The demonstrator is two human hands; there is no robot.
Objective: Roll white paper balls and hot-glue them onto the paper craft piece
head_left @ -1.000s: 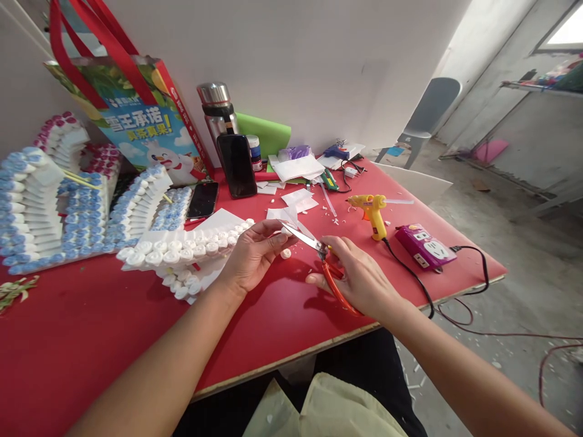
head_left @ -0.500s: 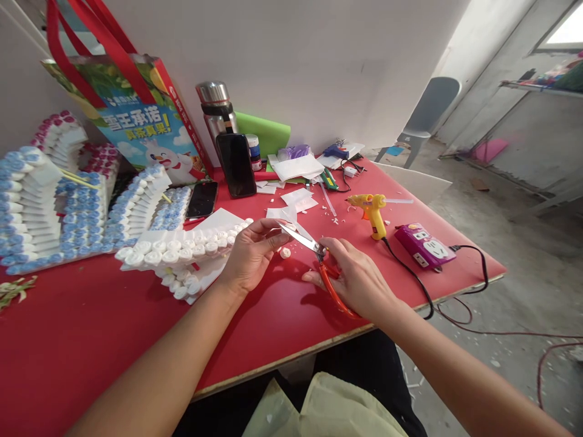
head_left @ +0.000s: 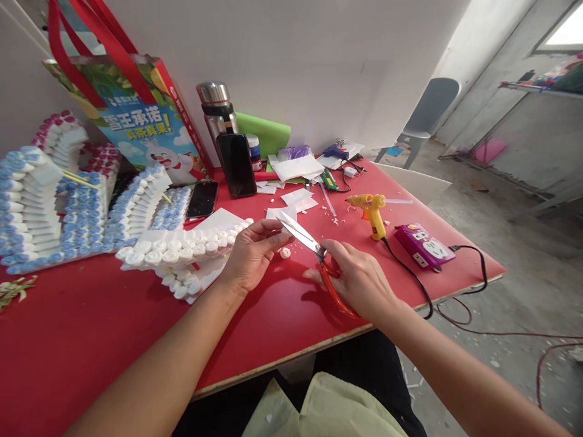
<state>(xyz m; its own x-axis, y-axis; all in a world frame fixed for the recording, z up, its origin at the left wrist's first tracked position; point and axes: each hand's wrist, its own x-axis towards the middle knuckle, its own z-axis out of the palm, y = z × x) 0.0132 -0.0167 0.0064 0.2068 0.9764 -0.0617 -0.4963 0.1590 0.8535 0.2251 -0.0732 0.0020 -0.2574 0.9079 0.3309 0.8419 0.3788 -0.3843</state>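
At ten o'clock from the middle of the view, the shopping bag (head_left: 136,124) carries large white characters, 雪王承诺, with yellow ones beneath, 真茶真果!. A smaller line above these and the white characters down the bag's red side (head_left: 186,118) are too blurred to read. At three o'clock, the yellow glue gun (head_left: 375,213) bears lettering too small to make out.

Looks decently bright, kinda flat. Totally blown out at the window (head_left: 567,31) near 2 o'clock. Casts soft shadows on the red table (head_left: 104,346) below the right hand (head_left: 362,276), goes paler toward 3. Gets smeary at 9 o'clock, stretched at the edges.
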